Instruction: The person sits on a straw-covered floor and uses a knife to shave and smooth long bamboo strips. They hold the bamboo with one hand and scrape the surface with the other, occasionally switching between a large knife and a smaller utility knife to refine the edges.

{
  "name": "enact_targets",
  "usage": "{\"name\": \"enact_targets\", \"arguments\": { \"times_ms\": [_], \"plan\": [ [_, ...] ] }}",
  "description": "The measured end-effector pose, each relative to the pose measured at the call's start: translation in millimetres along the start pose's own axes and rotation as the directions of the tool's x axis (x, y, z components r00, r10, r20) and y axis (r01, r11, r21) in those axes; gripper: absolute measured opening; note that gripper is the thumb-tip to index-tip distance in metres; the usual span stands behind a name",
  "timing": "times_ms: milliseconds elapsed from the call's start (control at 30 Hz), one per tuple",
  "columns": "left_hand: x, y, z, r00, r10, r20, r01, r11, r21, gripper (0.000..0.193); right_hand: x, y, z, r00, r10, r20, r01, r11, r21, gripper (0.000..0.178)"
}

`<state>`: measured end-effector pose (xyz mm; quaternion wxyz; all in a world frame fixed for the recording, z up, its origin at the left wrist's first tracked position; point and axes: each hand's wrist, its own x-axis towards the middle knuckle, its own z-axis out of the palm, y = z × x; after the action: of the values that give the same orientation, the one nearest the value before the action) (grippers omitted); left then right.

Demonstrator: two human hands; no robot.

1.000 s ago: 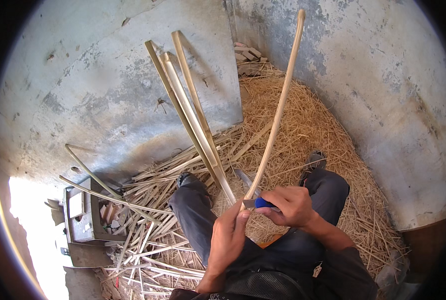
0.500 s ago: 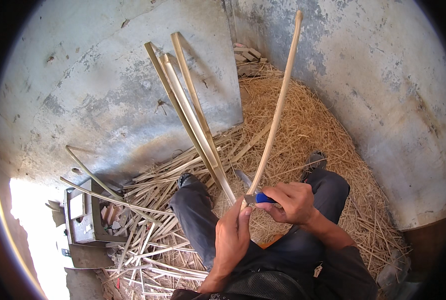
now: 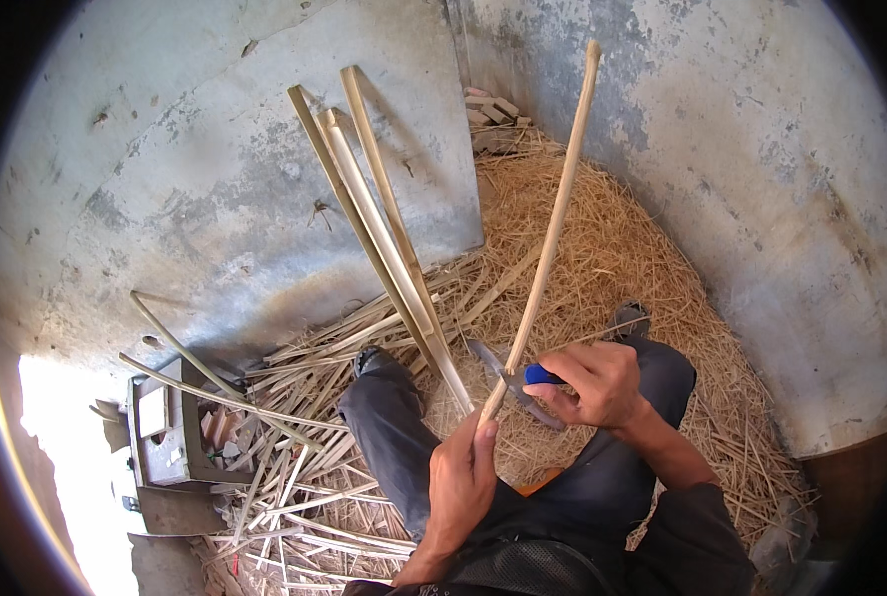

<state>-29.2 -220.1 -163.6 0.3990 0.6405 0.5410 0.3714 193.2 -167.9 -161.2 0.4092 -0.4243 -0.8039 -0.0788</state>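
Note:
My left hand (image 3: 463, 472) is closed round the lower end of a long, pale, slightly bent bamboo stick (image 3: 555, 223), which slants up and away to the right. My right hand (image 3: 597, 385) grips a knife by its blue handle (image 3: 542, 374). The knife's blade lies across the stick, a little above my left hand. Behind the stick, between my legs, a curved dark metal piece (image 3: 485, 354) is partly hidden. A pale split bamboo length (image 3: 451, 375) ends close to my left fingers.
Several bamboo lengths (image 3: 364, 194) lean on the grey wall (image 3: 195, 169). Split strips (image 3: 314, 358) lie in a heap at left, beside a small open box (image 3: 197, 467) of scraps. Fine shavings (image 3: 622, 228) cover the floor up to the right wall (image 3: 761, 199). Bricks (image 3: 493, 105) lie in the far corner.
My right hand and the knife have moved up and right along the stick, away from my left hand. The stick's far end has dropped slightly. My left hand stays nearly in place.

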Motion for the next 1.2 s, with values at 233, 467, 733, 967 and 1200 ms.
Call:
{"name": "enact_targets", "arguments": {
  "times_ms": [233,467,733,967,1200],
  "plan": [
    [-9,-8,-3,0.999,-0.045,-0.001,0.045,0.999,-0.003,0.028,1,8,3,0.999,0.020,-0.027,-0.020,1.000,0.015,0.031],
    [-17,-12,-10,0.995,-0.097,0.010,0.097,0.995,0.006,0.030,6,5,1,0.999,0.028,0.038,-0.028,1.000,-0.001,0.030],
    [-57,-27,-18,0.969,-0.182,0.168,0.176,0.983,0.051,0.032,35,107,-38,0.847,0.477,-0.233,-0.502,0.863,-0.058,0.043],
    [-40,-55,-30,0.942,-0.236,0.240,0.268,0.957,-0.108,0.040,24,87,-36,0.870,0.460,-0.174,-0.430,0.883,0.187,0.045],
    [-8,-37,-16,0.951,-0.137,0.277,0.190,0.966,-0.176,0.035,-17,-10,12,0.995,0.066,0.077,-0.078,0.983,0.166,0.031]
  ]
}}
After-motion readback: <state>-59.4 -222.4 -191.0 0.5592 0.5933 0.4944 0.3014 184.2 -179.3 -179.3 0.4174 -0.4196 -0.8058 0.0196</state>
